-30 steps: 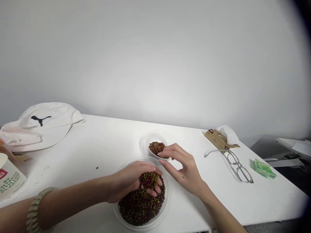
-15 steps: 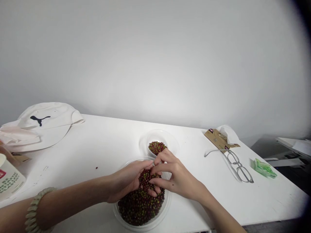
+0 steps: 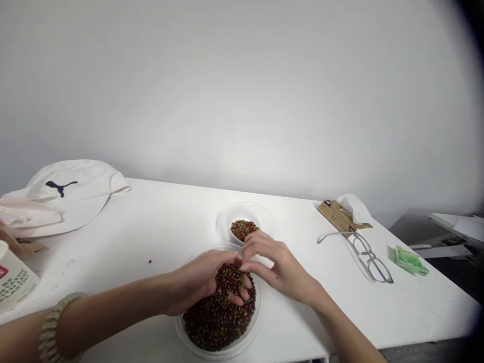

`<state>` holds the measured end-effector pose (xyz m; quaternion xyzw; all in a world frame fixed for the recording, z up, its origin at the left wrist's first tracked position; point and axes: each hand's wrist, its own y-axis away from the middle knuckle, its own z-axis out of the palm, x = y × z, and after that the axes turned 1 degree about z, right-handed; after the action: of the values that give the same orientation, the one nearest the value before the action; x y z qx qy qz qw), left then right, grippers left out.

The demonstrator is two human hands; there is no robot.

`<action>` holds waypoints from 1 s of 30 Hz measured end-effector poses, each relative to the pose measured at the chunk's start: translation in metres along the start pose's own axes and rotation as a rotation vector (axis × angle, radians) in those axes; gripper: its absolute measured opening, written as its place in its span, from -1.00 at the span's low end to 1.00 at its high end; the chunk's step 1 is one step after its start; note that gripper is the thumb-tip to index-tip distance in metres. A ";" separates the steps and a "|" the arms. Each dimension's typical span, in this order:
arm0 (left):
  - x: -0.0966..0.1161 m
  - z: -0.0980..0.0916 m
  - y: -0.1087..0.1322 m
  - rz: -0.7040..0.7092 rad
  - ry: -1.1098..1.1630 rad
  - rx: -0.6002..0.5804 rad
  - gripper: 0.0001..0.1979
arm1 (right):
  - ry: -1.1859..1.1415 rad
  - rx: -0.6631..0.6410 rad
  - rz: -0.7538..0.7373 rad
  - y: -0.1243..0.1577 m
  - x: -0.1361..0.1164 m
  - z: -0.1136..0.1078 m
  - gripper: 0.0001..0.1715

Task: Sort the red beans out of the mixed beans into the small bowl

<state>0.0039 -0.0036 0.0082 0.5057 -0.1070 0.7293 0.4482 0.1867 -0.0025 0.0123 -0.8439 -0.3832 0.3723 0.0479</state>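
Note:
A large clear plastic bowl (image 3: 255, 322) near the table's front edge holds a heap of dark red and green beans (image 3: 215, 322). My left hand (image 3: 200, 285) rests palm up in it, cupped around a handful of beans. My right hand (image 3: 274, 267) hovers just above that handful, thumb and forefinger pinched together over the beans; what they pinch is too small to see. Behind them a small clear bowl (image 3: 264, 214) holds a smaller pile of red and green beans (image 3: 243, 229).
A white cap (image 3: 71, 194) lies at the far left, a printed paper cup (image 3: 13, 282) at the left edge. One loose bean (image 3: 150, 261) sits on the white table (image 3: 170, 222). To the right lie glasses (image 3: 365, 254), a brown packet (image 3: 340, 214) and a green wrapper (image 3: 410, 261).
My right hand came back from the small bowl to the handful in my left hand, dipped its fingers into the beans, and now pinches just above them. My left hand stayed put.

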 end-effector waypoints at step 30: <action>0.028 0.004 0.034 0.286 -1.099 -0.035 -0.64 | 0.395 0.428 0.149 -0.001 0.030 0.002 -0.79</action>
<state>-0.0221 -0.0107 0.0434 0.7840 -0.4042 0.4103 0.2317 0.1977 0.0184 -0.0063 -0.8966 -0.2163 0.2757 0.2708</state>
